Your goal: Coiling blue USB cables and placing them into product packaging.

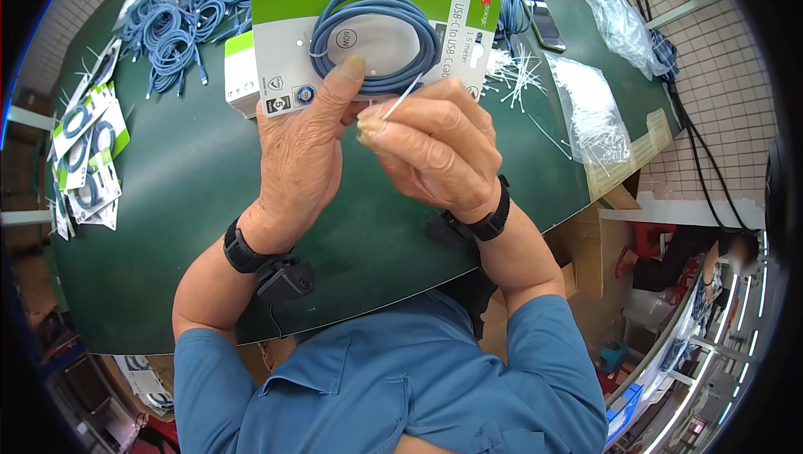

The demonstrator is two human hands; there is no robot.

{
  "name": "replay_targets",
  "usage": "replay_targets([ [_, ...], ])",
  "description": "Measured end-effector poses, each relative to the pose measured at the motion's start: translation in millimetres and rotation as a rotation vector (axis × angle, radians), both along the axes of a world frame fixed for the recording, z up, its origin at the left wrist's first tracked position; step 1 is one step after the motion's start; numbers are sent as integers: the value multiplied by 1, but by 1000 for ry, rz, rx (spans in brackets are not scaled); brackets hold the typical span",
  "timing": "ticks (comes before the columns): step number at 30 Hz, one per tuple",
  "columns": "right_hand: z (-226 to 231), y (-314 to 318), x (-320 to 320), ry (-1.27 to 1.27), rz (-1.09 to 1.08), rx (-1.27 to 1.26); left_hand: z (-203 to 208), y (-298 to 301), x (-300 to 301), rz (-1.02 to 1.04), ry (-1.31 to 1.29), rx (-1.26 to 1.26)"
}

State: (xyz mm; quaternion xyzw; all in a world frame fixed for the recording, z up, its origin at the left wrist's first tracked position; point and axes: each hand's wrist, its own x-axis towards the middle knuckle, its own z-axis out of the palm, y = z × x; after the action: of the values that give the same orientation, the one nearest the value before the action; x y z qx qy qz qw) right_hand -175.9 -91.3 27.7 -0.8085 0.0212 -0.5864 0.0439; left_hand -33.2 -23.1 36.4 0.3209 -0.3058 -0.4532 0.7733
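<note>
Card (280, 19) with coiled blue cable (428, 40) gripped in left hand (301, 149); white tie (404, 96) pinched in right hand (443, 140). Cable bundles (180, 36) heaped along far edge of tabletop (192, 178).

Most of the legible print is on the green-and-white backing card (385, 34) behind the coiled blue cable (432, 46). There's a product name (458, 23) running sideways down the right end, its tail covered, plus a smaller length line (471, 46) next to it. Red brand logo (486, 2) sits in the green corner. Inside the coil there's a ringed power rating (346, 38). Lower left has a shield icon (275, 84), a round blue badge (305, 94) and a black-and-white box mark (278, 104). Print on the packaged cards (104, 191) off left is too tiny to read, tbh.
</note>
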Motion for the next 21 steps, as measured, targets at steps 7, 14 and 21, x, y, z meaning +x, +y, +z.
replay_targets([
  [7, -2, 3, 0, -4, 50, 77, 3, 0, 2, -48, 18, 8],
  [14, -1, 3, 1, -1, 98, 113, 2, -2, 0, -13, 30, 19],
  [21, 0, 3, 2, -25, 146, 143, 3, -2, -1, -3, 31, 51],
])
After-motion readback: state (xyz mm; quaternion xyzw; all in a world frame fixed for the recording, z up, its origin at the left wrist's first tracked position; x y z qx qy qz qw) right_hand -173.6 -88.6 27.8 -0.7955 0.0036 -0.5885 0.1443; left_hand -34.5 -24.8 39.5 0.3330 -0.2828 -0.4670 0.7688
